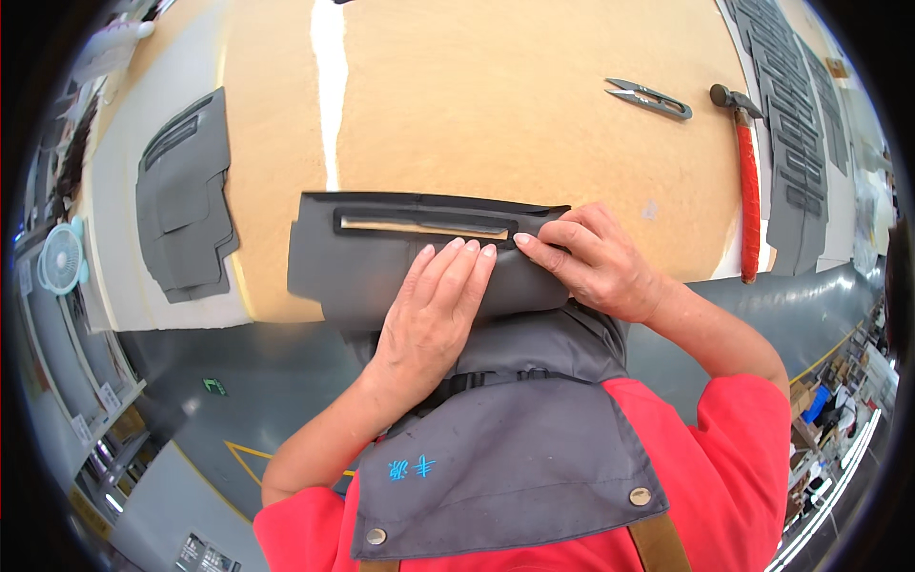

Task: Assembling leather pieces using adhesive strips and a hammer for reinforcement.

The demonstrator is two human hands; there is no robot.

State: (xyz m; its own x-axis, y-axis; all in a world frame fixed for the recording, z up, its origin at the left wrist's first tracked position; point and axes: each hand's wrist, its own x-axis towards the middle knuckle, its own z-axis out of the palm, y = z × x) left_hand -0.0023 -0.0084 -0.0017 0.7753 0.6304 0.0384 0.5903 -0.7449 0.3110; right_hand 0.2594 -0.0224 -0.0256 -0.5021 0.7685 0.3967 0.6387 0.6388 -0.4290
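A dark grey leather-like panel point(357, 272) lies at the table's near edge and partly overhangs it. Black strip lines its far edge and frames a long narrow slot, through which the tan tabletop shows. My left hand point(429, 310) rests flat on the panel, fingers stretched out and tips just below the slot. At the panel's right end, the bent fingers of my right hand point(605, 267) close on its edge, with one fingertip by the slot's right corner. What lies beneath those fingers is hidden.
Similar grey panels lie stacked point(186, 210) at the left. Thread snips point(650, 98) and a red-handled hammer point(747, 181) lie on the right of the tan table point(477, 105). Beyond the hammer are rows of slotted grey pieces point(796, 143). A small light-blue fan point(63, 257) stands far left.
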